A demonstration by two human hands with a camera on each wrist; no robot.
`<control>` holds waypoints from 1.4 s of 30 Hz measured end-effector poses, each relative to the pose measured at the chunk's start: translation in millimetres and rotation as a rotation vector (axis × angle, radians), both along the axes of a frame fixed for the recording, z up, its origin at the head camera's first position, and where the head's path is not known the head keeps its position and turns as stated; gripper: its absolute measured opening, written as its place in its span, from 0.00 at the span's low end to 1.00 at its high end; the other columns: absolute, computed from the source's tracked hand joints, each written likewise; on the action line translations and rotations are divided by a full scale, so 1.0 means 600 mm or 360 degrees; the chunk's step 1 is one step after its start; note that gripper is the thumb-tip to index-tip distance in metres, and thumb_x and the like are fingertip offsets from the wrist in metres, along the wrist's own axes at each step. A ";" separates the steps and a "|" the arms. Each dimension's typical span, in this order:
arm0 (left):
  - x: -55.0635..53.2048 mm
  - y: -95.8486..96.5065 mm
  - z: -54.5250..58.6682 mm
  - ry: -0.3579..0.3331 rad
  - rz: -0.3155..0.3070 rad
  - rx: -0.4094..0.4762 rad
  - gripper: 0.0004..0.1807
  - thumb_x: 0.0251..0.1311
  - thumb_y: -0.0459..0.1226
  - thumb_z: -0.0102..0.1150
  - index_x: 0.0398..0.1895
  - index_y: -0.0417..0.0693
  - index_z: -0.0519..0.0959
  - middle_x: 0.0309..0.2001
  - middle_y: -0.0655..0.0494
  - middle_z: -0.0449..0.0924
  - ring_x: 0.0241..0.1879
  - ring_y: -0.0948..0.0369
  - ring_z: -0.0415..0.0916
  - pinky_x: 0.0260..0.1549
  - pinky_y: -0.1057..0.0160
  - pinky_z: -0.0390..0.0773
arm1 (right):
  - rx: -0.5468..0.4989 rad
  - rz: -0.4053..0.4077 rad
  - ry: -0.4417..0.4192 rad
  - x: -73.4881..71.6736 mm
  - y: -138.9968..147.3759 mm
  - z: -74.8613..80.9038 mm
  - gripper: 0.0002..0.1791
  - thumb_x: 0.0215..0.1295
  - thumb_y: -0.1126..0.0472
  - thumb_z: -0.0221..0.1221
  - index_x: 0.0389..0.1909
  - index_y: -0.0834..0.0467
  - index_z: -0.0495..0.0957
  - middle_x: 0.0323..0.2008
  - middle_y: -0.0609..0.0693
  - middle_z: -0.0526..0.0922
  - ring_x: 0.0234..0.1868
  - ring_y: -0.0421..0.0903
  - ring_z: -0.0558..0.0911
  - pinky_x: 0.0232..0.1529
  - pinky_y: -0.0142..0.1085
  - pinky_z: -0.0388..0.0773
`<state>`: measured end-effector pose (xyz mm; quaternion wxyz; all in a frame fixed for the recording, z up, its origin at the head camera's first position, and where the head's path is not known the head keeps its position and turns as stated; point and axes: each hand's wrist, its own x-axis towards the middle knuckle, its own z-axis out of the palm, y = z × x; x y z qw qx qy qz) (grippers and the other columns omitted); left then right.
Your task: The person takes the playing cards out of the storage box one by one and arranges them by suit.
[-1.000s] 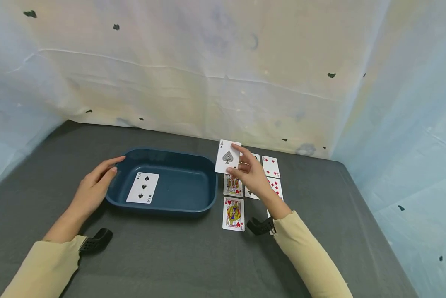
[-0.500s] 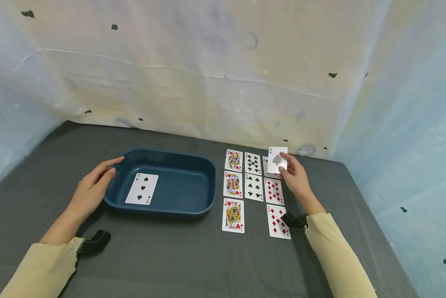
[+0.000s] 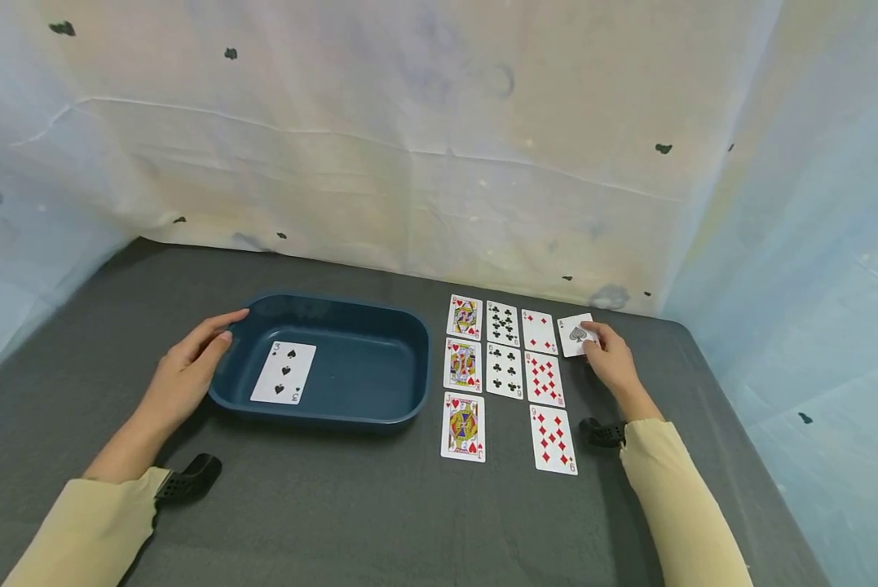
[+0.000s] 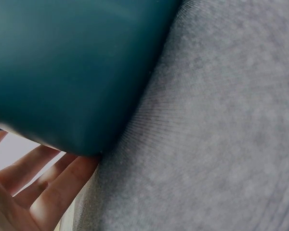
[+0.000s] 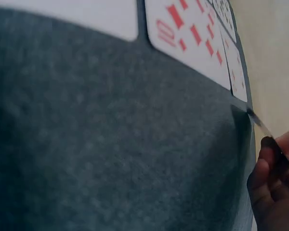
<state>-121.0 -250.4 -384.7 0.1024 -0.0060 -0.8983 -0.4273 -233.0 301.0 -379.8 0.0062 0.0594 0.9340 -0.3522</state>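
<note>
My right hand [image 3: 615, 364] pinches the ace of spades [image 3: 572, 337] by its right side, between thumb and fingers. The right wrist view has this ace almost edge-on, its far end close over the cloth and the right hand [image 5: 277, 183] behind it. To its left lies the four of diamonds [image 3: 539, 332]. At the left end of a dark blue tray [image 3: 321, 419], my left hand [image 3: 189, 363] rests its thumb and index finger on the rim. The left wrist view shows its other fingers [image 4: 62, 187] straight against the tray's outer wall. A three of spades [image 3: 283, 372] lies inside the tray.
Face-up cards form columns right of the tray: hearts with the jack [image 3: 464, 427] in front, clubs with the six [image 3: 504, 370], diamonds with the ten [image 3: 544, 379] and nine [image 3: 553, 439]. A pale curtain [image 3: 409, 163] hangs behind the dark cloth-covered table [image 3: 336, 505].
My right hand has carried the ace of spades from above the hearts column, over the diamonds, to the right and down beside the four of diamonds. The left hand stays on the tray.
</note>
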 end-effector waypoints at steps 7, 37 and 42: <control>0.001 0.001 -0.001 0.0001 -0.0004 0.0003 0.25 0.76 0.48 0.33 0.72 0.58 0.62 0.41 0.47 0.66 0.43 0.56 0.62 0.36 0.60 0.61 | 0.0238 0.0072 -0.0035 -0.010 0.007 -0.008 0.26 0.71 0.61 0.45 0.68 0.63 0.63 0.53 0.68 0.70 0.46 0.59 0.68 0.46 0.51 0.65; -0.002 0.000 -0.001 0.0072 -0.0027 0.0047 0.23 0.75 0.46 0.38 0.70 0.56 0.65 0.30 0.51 0.62 0.28 0.62 0.61 0.28 0.64 0.61 | -0.0571 -0.0048 0.0364 0.006 -0.268 0.109 0.23 0.65 0.64 0.53 0.62 0.61 0.70 0.56 0.61 0.74 0.57 0.55 0.74 0.56 0.45 0.71; 0.001 0.001 -0.002 0.0084 -0.0005 0.0062 0.23 0.75 0.46 0.38 0.69 0.55 0.66 0.31 0.50 0.63 0.28 0.63 0.61 0.27 0.64 0.61 | -0.0867 0.0131 0.0355 0.045 -0.409 0.117 0.19 0.62 0.67 0.57 0.55 0.63 0.75 0.50 0.61 0.78 0.50 0.52 0.77 0.48 0.37 0.73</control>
